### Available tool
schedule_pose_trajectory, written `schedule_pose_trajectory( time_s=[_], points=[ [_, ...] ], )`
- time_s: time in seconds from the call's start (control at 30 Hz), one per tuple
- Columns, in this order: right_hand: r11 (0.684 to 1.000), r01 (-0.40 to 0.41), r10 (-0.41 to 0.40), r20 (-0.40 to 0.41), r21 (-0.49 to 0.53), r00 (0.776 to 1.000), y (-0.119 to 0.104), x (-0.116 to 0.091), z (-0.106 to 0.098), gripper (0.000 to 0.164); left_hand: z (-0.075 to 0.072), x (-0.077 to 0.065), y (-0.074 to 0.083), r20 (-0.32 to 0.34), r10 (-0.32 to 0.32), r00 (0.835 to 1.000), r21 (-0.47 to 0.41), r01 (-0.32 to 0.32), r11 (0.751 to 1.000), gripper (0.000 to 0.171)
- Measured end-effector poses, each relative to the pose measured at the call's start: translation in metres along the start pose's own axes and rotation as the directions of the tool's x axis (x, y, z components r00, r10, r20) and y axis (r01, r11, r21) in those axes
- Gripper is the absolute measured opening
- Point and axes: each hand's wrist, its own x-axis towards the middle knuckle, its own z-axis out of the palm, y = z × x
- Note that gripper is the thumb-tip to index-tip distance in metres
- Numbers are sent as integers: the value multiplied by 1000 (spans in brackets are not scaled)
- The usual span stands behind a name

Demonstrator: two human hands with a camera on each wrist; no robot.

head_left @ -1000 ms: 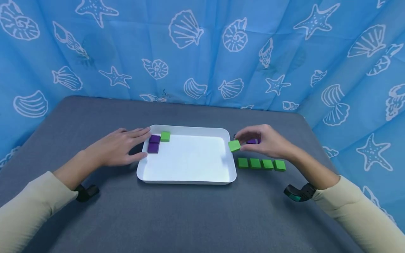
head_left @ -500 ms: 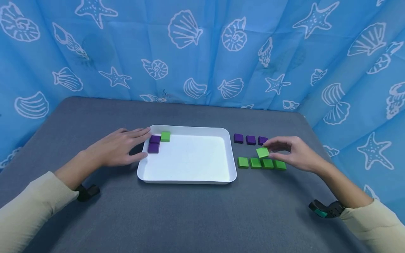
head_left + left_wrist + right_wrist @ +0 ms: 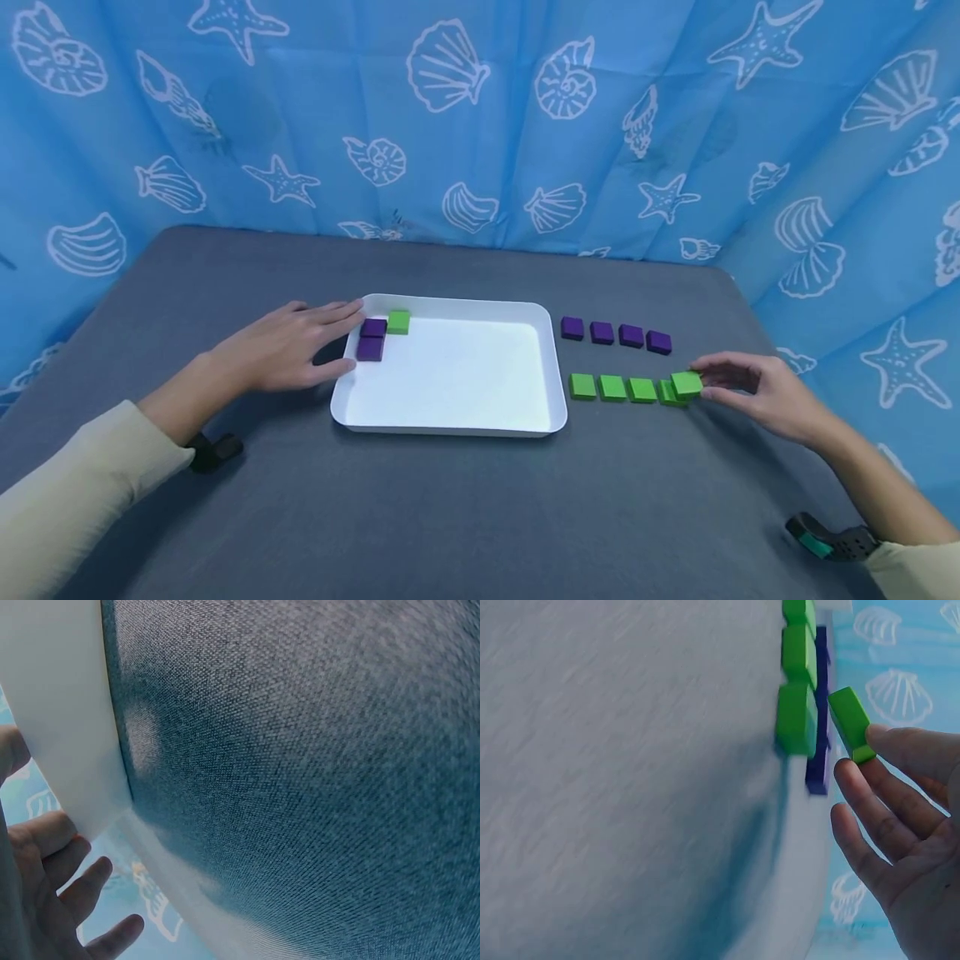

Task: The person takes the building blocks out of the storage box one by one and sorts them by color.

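Between thumb and fingertips my right hand pinches a green block, which overlaps the right end of a row of green blocks in the head view. In the right wrist view that held block is tilted, raised off the table surface. My left hand lies with straight fingers at the left rim of a white tray; in the left wrist view its fingertips touch the tray's outer wall. Inside the tray's far left corner sit two purple blocks and one green block.
A row of several purple blocks lies right of the tray, behind the green row. All of it stands on a dark grey table. A blue curtain with white shell prints hangs along the table's back and right side.
My right hand has carried the green block rightward from the tray's right rim, past the purple row, to the right end of the green row. My left hand stays at the tray.
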Motion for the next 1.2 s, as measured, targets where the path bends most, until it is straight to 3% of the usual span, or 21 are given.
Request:
schedule_pose_trajectory(
  time_s=[0.17,0.47,0.8,1.07,1.2],
  points=[
    [999,-52,51,-33,-10,998,12,-14,-6,32,0,1,0,8,1,1000,-12,-1,1000,75],
    [977,-174,171,-36,-126,985,27,-25,-12,34,0,3,1,15,-12,1000,-13,12,1000,76],
    [968,-164,165,-10,-189,986,30,-20,-7,31,0,-1,0,-1,-9,1000,-22,9,1000,75],
    [970,-205,212,45,-134,976,31,-20,-6,38,-3,2,-1,6,10,1000,-14,-10,1000,74],
    [975,-186,196,81,-119,977,31,-14,-9,40,-2,2,-1,15,3,1000,-20,-2,1000,75]
  ],
)
